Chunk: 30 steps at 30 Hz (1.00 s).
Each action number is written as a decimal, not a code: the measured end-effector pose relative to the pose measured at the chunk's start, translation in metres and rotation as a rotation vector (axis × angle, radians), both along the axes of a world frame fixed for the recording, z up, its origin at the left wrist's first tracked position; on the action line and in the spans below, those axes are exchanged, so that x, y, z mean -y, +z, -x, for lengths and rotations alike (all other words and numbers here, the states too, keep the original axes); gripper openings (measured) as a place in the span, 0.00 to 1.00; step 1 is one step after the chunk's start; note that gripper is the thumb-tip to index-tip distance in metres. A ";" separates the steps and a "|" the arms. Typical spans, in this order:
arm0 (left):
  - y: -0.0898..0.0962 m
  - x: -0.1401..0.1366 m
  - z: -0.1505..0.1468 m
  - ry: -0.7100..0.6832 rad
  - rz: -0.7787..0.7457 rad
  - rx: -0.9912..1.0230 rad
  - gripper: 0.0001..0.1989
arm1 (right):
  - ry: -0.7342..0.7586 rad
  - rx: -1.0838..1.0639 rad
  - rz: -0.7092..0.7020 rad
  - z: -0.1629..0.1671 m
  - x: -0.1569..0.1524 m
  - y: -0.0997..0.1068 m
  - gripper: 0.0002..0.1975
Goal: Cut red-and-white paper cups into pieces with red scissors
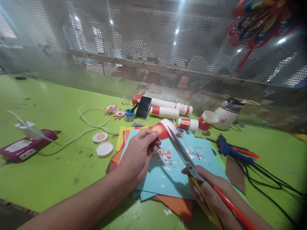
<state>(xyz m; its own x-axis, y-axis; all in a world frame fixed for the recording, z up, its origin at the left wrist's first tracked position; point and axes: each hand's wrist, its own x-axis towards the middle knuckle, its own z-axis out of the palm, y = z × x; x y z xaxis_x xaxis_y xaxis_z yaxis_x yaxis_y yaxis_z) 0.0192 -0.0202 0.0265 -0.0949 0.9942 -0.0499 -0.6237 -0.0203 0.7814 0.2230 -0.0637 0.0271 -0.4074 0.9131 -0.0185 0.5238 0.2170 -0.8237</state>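
Note:
My left hand (144,143) pinches a red and white piece of paper cup (165,127) with a round gold print. In my right hand (216,188) is a pair of scissors (183,153) with long metal blades and red and yellow handles. The blade tips reach the white right-hand edge of the cup piece; whether they cut into it I cannot tell. Below both hands lie stacked sheets of light blue paper (165,180), strewn with small red and white scraps (166,156). Orange and yellow sheets stick out from under the blue ones.
Paper cups (207,121), a phone (143,108) and a blue paint jar (129,115) stand or lie behind the paper. At right are a white kettle-like bottle (225,116) and a blue glue gun (227,147) with black cords. A purple power strip (26,148) with a white cable sits left.

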 end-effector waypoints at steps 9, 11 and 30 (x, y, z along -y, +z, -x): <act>-0.002 0.002 -0.002 0.011 -0.009 0.013 0.07 | 0.052 0.046 -0.042 0.001 -0.002 -0.003 0.22; -0.002 0.002 -0.003 0.016 -0.010 0.020 0.06 | -0.001 0.041 -0.024 0.003 0.000 -0.003 0.22; -0.002 0.003 -0.003 -0.008 -0.011 0.026 0.06 | -0.082 0.058 -0.064 0.001 0.005 -0.007 0.23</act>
<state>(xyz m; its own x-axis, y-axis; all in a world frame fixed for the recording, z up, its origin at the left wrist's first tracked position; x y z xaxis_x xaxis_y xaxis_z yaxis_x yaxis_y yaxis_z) 0.0224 -0.0229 0.0246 -0.0860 0.9954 -0.0417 -0.6441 -0.0236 0.7646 0.2222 -0.0687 0.0202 -0.3315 0.9432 0.0198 0.5883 0.2231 -0.7772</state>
